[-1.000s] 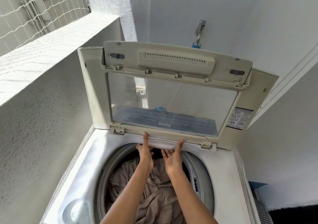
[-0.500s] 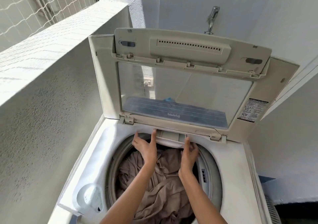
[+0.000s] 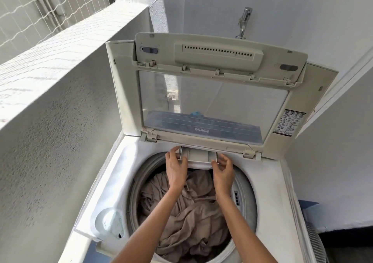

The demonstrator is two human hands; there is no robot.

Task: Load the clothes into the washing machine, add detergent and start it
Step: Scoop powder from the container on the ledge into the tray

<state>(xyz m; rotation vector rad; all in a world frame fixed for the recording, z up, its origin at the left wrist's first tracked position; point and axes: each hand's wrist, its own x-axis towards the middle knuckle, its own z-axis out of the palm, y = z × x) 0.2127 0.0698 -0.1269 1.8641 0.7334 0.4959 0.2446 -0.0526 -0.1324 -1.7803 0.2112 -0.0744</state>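
Observation:
A white top-loading washing machine [image 3: 268, 182] stands in front of me with its lid [image 3: 212, 101] raised upright. Beige clothes [image 3: 187, 208] lie crumpled inside the drum. At the back rim of the opening, a pale detergent drawer [image 3: 198, 155] is pulled partway out over the drum. My left hand [image 3: 175, 167] grips the drawer's left end, thumb on top. My right hand [image 3: 223, 169] holds its right end with curled fingers. Both forearms reach over the clothes.
A rough grey wall with a ledge [image 3: 60, 65] runs close along the left, netting [image 3: 40, 6] above it. A metal tap [image 3: 244, 20] sticks out of the back wall. A round recess [image 3: 110, 222] sits at the machine's front left corner. A fan grille [image 3: 314, 242] shows at lower right.
My hands went from touching the closed drawer front to drawing the drawer out toward me, now one at each end. The view also shifted closer and to the left.

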